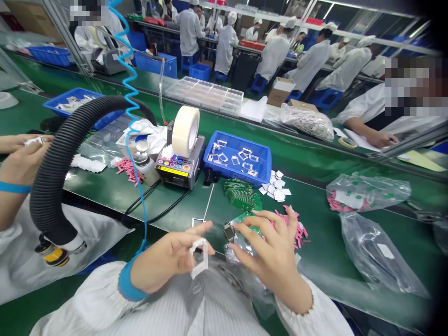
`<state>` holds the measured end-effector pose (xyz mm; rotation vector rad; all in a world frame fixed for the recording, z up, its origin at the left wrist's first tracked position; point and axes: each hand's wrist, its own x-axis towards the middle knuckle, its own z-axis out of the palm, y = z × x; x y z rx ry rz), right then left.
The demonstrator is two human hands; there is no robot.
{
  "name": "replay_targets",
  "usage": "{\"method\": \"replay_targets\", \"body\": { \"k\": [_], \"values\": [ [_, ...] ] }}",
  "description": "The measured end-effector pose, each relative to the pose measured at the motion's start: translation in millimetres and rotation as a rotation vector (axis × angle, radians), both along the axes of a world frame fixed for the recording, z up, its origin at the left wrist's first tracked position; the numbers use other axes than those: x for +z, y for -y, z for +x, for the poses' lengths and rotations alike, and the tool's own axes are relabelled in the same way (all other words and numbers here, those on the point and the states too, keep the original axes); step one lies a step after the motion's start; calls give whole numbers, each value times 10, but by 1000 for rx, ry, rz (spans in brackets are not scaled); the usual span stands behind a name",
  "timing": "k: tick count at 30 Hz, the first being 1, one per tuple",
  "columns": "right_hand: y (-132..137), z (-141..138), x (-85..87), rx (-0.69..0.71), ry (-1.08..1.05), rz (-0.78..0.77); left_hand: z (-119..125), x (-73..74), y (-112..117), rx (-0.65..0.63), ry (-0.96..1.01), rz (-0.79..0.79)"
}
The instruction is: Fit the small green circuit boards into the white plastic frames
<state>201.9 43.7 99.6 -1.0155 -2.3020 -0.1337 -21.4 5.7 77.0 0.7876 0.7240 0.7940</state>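
Observation:
My left hand (168,254) pinches a white rectangular frame (199,257) upright between thumb and fingertips. My right hand (269,252) holds a green circuit board (247,226) with a metal-cased part (229,231) at its near end. Its fingers spread over the board, and a clear plastic bag (238,254) lies beneath it. Pink strips (297,228) lie just beyond my right fingers. A stack of green circuit boards (241,193) sits on the green conveyor belt (210,210) ahead of my hands.
A blue tray (238,156) of white frames, loose white squares (275,185) and a tape dispenser (180,158) stand ahead. A black corrugated hose (52,172) arcs at left beside a co-worker's hands (21,158). Clear bags (367,191) lie at right, near another co-worker's hand (381,137).

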Motion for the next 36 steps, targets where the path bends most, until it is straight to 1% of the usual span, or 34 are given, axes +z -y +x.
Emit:
{"method": "replay_targets", "body": {
  "k": [2, 4, 6, 7, 9, 13, 15, 17, 22, 27, 30, 32, 34, 36],
  "values": [
    [-27, 28, 73, 88, -114, -126, 47, -54, -27, -36, 112, -126],
    [-48, 12, 161, 205, -208, -208, 113, -101, -54, -131, 275, -257],
    [-78, -32, 231, 294, -209, -230, 173, -123, -67, -211, 380, -336],
    [-99, -59, 255, 332, -177, -235, 196, -123, -67, -228, 400, -354],
    [-150, -109, 278, 409, -82, -270, 222, -110, -59, -241, 407, -377],
    [-260, -180, 281, 581, 82, -352, 237, -82, -38, -292, 353, -407],
    [-306, -198, 281, 666, 132, -373, 243, -85, -36, -334, 334, -412],
    [-339, -205, 283, 715, 158, -385, 249, -99, -39, -358, 326, -406],
    [-367, -200, 292, 712, 230, -388, 250, -136, -47, -387, 289, -407],
    [-414, -184, 271, 741, 270, -361, 259, -152, -63, -394, 261, -439],
    [-387, -184, 277, 726, 314, -329, 285, -156, -63, -404, 265, -457],
    [-288, -188, 297, 676, 355, -297, 305, -167, -45, -346, 297, -469],
    [-137, -183, 309, 592, 395, -267, 317, -193, -15, -227, 339, -479],
    [-11, -143, 286, 517, 397, -242, 311, -238, 9, -125, 367, -486]
  ]
}}
